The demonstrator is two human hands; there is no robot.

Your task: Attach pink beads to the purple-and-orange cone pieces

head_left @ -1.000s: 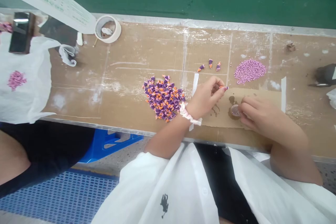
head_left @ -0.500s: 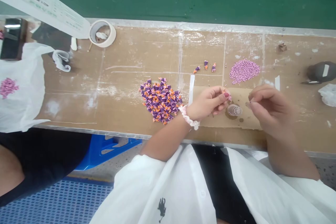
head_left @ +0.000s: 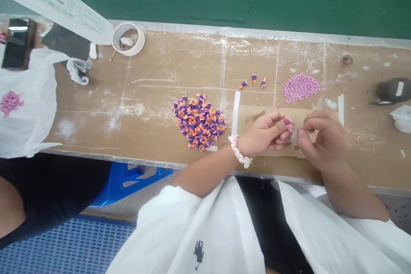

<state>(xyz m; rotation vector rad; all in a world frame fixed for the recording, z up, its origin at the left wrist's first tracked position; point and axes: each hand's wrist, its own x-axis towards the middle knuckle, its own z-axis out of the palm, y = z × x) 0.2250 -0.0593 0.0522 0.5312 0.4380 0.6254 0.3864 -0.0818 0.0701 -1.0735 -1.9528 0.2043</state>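
My left hand (head_left: 268, 135), a pink-and-white band at its wrist, pinches a small pink and orange figurine (head_left: 290, 128) between thumb and fingers. Close beside it, my right hand (head_left: 324, 139) is closed in a pinch on something thin and tiny that I cannot make out. Behind the left fingertips a small clear cup (head_left: 293, 136) is mostly hidden. Beyond the hands lie a heap of small pink pieces (head_left: 301, 88) and three purple-and-orange figurines (head_left: 254, 79). A larger pile of such figurines (head_left: 199, 124) sits left of my left forearm.
Brown cardboard (head_left: 160, 64) covers the table. At the left are a tape roll (head_left: 140, 45), a white sheet (head_left: 38, 124) with pink pieces on it, and a dark box (head_left: 19, 45). A black rounded object (head_left: 390, 90) stands at the right. Another person's leg (head_left: 48, 192) shows at lower left.
My left hand has moved right with the figurine, now covering most of the clear cup. The right hand has come slightly left, so the fingertips of both hands nearly meet.
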